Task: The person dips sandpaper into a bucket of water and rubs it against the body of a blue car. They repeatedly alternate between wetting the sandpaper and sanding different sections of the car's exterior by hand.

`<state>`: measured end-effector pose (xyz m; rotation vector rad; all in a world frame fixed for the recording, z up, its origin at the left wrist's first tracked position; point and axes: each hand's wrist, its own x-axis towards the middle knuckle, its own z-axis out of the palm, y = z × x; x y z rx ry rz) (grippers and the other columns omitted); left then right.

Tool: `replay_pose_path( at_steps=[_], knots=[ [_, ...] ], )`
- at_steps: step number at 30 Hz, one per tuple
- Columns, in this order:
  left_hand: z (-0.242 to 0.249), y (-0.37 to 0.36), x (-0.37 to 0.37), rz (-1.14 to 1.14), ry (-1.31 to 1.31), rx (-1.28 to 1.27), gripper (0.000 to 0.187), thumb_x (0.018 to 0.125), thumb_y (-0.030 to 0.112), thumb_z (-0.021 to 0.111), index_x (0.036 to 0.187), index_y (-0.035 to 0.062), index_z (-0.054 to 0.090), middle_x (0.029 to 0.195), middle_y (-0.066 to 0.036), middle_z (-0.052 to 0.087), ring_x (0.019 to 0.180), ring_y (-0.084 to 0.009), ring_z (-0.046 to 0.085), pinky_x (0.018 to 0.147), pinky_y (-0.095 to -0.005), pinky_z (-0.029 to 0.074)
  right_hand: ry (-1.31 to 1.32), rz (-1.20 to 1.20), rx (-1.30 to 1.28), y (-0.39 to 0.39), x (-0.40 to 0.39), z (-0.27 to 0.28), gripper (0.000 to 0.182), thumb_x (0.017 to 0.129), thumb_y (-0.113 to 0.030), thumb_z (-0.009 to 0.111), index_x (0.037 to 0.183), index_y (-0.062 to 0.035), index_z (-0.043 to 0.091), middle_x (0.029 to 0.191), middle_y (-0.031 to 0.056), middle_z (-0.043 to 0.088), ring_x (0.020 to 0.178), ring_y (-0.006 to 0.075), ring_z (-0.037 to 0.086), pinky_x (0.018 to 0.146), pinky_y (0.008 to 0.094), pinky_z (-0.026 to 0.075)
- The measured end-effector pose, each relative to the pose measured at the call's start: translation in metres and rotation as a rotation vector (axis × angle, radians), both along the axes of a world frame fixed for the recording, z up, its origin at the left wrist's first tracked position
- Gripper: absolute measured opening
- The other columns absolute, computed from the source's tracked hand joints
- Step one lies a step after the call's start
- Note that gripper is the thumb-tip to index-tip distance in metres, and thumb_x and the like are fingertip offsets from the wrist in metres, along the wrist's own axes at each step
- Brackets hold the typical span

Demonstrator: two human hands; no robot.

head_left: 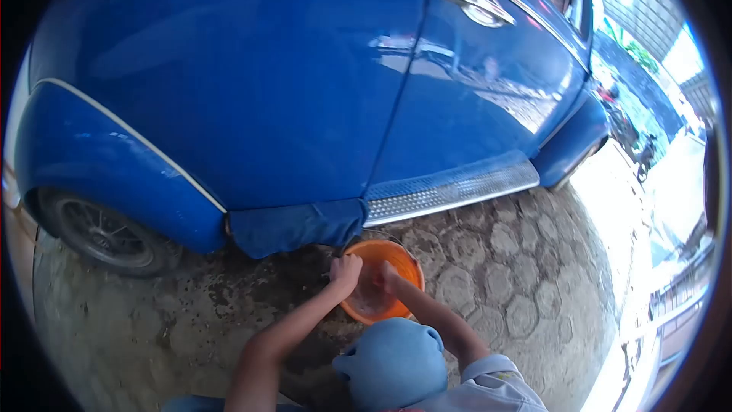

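Note:
An orange bucket [414, 268] with cloudy water in it stands on the paving beside the blue car [282, 91]. My left hand [346, 270] is closed at the bucket's left rim; what it holds, if anything, is too small to make out. Inside the bucket, at the water, is my right hand [388, 278], its fingers blurred and partly hidden. A dark blue cloth [297, 227] hangs over the left part of the car's running board, just above the bucket.
The metal running board [457, 189] juts out above the paving. A wheel [107, 233] stands at the left. My knee in light blue fabric [398, 365] is close below the bucket. Motorcycles [637, 137] are parked at the far right.

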<state>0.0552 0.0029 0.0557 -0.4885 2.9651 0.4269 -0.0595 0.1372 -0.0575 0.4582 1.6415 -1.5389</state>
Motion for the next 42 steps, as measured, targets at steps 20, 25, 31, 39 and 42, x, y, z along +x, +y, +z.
replay_pose_path(
  at_steps=[20,25,31,39,42],
  knots=[
    [-0.179,0.031,-0.03,-0.144,0.458,0.125,0.03,0.08,0.009,0.076,0.109,0.0053,0.078,0.117,-0.019,0.076,0.116,-0.0337,0.071,0.103,-0.0438,0.055,-0.057,-0.088,0.003,0.037,0.018,0.002,0.034,0.109,-0.027,0.037,0.115,-0.0068,0.064,0.096,0.0109,0.069,0.087,0.0203,0.07,0.08,0.0364,0.061],
    [-0.163,0.019,-0.021,-0.138,-0.273,0.182,0.032,0.084,0.011,0.076,0.114,0.0022,0.078,0.119,-0.02,0.075,0.119,-0.0326,0.07,0.108,-0.0414,0.052,-0.092,-0.085,-0.036,0.041,0.021,0.0,0.032,0.109,-0.027,0.039,0.111,-0.0058,0.063,0.092,0.0103,0.068,0.084,0.0203,0.07,0.079,0.0359,0.061],
    [-0.127,0.034,-0.011,-0.075,-0.233,0.177,0.031,0.086,0.015,0.075,0.114,0.0009,0.078,0.121,-0.019,0.074,0.117,-0.032,0.071,0.103,-0.0403,0.055,-0.198,-0.082,-0.188,0.034,0.02,0.0,0.031,0.108,-0.026,0.04,0.106,-0.0047,0.062,0.087,0.0097,0.066,0.081,0.0204,0.07,0.079,0.0354,0.061],
    [0.172,-0.051,-0.058,-0.405,0.052,0.298,0.034,0.092,0.024,0.072,0.115,-0.0013,0.067,0.101,-0.023,0.075,0.089,-0.035,0.074,0.075,-0.0455,0.059,0.056,0.01,-0.835,-0.018,-0.028,0.263,0.022,0.11,-0.017,0.047,0.097,-0.002,0.057,0.083,0.009,0.063,0.079,0.0146,0.067,0.072,0.0253,0.061],
    [0.354,-0.107,-0.029,-0.461,0.72,0.269,0.024,0.093,0.018,0.071,0.11,0.0015,0.067,0.106,-0.025,0.071,0.101,-0.0431,0.07,0.085,-0.0492,0.056,0.398,0.303,-1.002,-0.091,-0.056,0.465,0.033,0.111,-0.031,0.044,0.089,-0.01,0.058,0.074,0.0078,0.063,0.074,0.0228,0.064,0.079,0.0366,0.051]
  ],
)
